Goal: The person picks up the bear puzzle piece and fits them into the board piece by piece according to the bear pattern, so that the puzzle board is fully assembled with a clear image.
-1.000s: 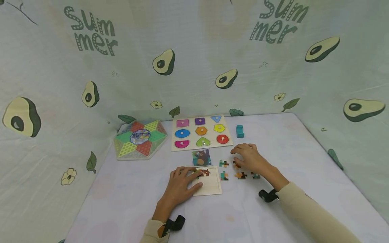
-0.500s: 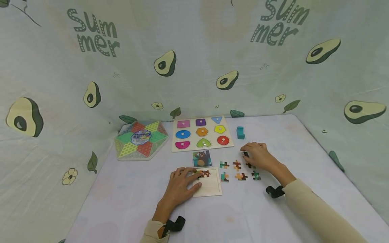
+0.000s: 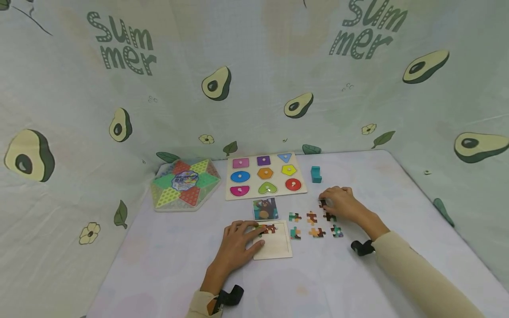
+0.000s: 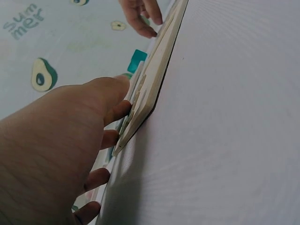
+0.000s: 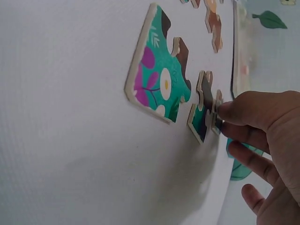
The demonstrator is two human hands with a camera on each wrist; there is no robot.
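My left hand (image 3: 235, 245) rests along the left edge of a square wooden puzzle tray (image 3: 278, 248), its fingers spread loosely over the rim and joined pieces (image 3: 269, 228) in the top left corner. To the right of the tray, my right hand (image 3: 345, 205) pinches a dark brown jigsaw piece (image 5: 219, 96) between thumb and index finger, at the table surface. Just below it lies another dark jigsaw piece (image 5: 205, 89). A green corner piece (image 5: 161, 82) with a white flower is closer to that wrist camera. More loose jigsaw pieces (image 3: 312, 217) lie between tray and hand.
A small bear picture card (image 3: 265, 209) lies directly behind the tray. Further back are a shape-peg board (image 3: 265, 173), a teal block (image 3: 316, 174) and a star-patterned game board (image 3: 185, 184). A printed cloth (image 3: 254, 75) hangs behind the table.
My right hand has moved rightward from above the middle loose piece to the dark piece at the upper right, which it now pinches. The left hand stays on the tray.
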